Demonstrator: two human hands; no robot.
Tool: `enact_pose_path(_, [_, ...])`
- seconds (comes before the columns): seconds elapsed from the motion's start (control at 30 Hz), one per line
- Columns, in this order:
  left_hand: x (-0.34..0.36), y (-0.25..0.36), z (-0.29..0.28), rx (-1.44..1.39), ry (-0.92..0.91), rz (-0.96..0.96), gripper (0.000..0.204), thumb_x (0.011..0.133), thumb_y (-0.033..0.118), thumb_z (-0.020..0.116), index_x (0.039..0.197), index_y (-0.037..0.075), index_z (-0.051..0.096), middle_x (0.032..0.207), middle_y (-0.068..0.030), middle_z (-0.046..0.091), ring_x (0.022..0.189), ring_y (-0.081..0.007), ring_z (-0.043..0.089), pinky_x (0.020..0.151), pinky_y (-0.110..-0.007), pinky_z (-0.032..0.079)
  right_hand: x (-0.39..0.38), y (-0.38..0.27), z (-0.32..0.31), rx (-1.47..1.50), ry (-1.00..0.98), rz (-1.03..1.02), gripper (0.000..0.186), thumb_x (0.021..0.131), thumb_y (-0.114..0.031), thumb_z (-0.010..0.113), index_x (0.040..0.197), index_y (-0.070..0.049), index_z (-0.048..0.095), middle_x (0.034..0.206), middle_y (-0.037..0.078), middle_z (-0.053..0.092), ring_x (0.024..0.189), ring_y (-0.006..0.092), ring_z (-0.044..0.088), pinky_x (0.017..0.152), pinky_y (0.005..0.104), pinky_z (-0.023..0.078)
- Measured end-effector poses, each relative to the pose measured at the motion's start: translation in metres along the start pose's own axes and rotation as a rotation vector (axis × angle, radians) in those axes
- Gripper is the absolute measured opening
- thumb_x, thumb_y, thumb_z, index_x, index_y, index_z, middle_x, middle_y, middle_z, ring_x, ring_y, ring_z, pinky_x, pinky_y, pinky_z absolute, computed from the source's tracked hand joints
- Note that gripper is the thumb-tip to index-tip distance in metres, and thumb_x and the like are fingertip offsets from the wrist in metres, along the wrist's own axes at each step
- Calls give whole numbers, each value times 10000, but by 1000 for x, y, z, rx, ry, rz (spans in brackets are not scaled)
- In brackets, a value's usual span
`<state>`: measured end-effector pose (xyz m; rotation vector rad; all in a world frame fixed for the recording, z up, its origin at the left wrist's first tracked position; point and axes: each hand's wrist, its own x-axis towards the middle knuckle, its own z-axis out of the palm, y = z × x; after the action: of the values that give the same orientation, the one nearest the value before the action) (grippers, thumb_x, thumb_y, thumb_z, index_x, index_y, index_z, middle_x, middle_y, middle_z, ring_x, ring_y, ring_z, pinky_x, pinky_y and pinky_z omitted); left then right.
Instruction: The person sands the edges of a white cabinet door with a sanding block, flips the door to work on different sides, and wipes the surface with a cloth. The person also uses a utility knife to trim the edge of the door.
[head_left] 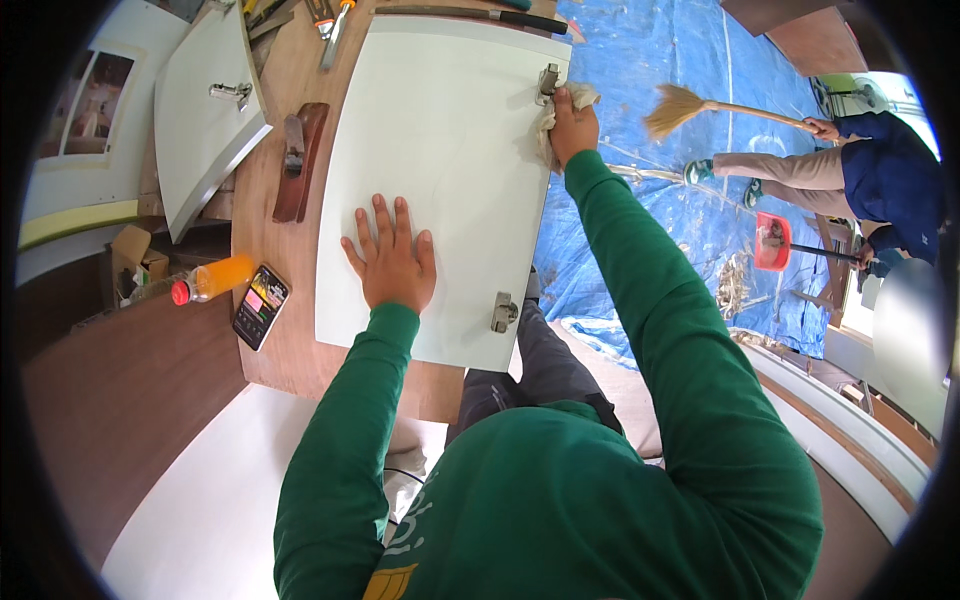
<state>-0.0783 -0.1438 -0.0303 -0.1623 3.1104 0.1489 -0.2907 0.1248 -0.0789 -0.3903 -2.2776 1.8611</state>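
A white cabinet door (440,130) lies flat on the wooden workbench. My left hand (394,258) rests on its surface with the fingers spread. At the door's right edge, my right hand (574,124) grips a crumpled pale rag (548,140), close below the upper metal hinge (547,84). Part of the rag is hidden under the fingers. A second hinge (504,312) is fixed near the lower right corner of the door.
Left of the door are a wooden hand plane (300,165), a phone (262,306) and an orange drink bottle (214,278). Another hinged white door (205,120) leans beyond. On the blue tarp (640,60), a person holds a broom (680,108) and a red dustpan (772,242).
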Motion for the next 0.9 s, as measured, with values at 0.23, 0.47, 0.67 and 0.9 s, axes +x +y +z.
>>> enact_pose_path(0.23, [2,2,0,48,-31,-24,629,1083,468,346,1647,192,299,1733,-85,193,1601,-349,105,1262,-595,-1,62,-2,10,-160,-3,13,594,1016,-516,567,1195,41,670,1094,270,721,1044,422,688,927,460,511])
enact_pose_path(0.47, [5,5,1,80,-36,-21,634,1082,475,337,1646,187,301,1732,-84,196,1598,-350,114,1262,-597,8,98,-16,4,-310,-45,79,615,1006,-536,566,1139,52,691,1062,315,717,1048,481,678,902,498,517])
enact_pose_path(0.67, [3,3,2,62,-21,-24,628,1071,469,348,1635,194,335,1726,-89,217,1595,-363,119,1254,-623,17,-18,-6,-15,-101,-120,61,579,1005,-537,584,1139,12,711,1024,283,717,990,411,696,883,438,521])
enact_pose_path(0.9, [5,4,2,53,14,8,617,1071,456,358,1628,192,352,1716,-87,248,1587,-370,155,1253,-625,37,110,-24,-7,-413,-142,19,627,1003,-548,573,987,63,712,901,309,714,891,472,691,807,501,518])
